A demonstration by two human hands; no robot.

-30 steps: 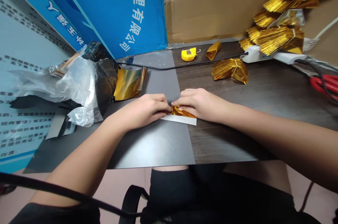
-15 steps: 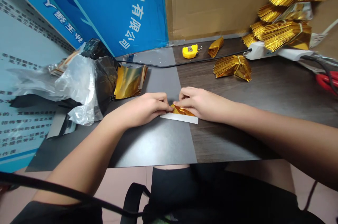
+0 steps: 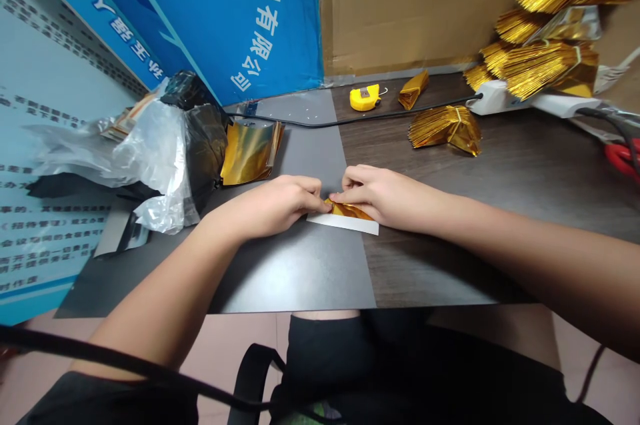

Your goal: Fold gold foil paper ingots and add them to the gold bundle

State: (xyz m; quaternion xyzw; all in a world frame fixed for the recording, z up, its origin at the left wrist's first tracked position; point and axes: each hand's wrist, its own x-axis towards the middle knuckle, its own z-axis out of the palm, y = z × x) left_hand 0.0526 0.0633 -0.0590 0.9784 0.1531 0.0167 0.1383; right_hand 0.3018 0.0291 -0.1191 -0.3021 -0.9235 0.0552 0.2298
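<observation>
A small folded piece of gold foil lies on a white paper strip, at the seam between a grey mat and the dark wood-grain table. My left hand pinches the foil's left end with its fingertips. My right hand presses down on its upper side from the right. The two hands nearly meet, and my fingers hide part of the foil.
Beyond my hands lie a stack of gold foil sheets, plastic bags, a yellow tape measure, and gold fringed bundles. A power strip and its black cable cross the back of the table. Cardboard stands behind.
The foil looks flatter and more tightly folded under my fingers. My hands have closed in slightly on it, and the whole scene has shifted a little to the right in view.
</observation>
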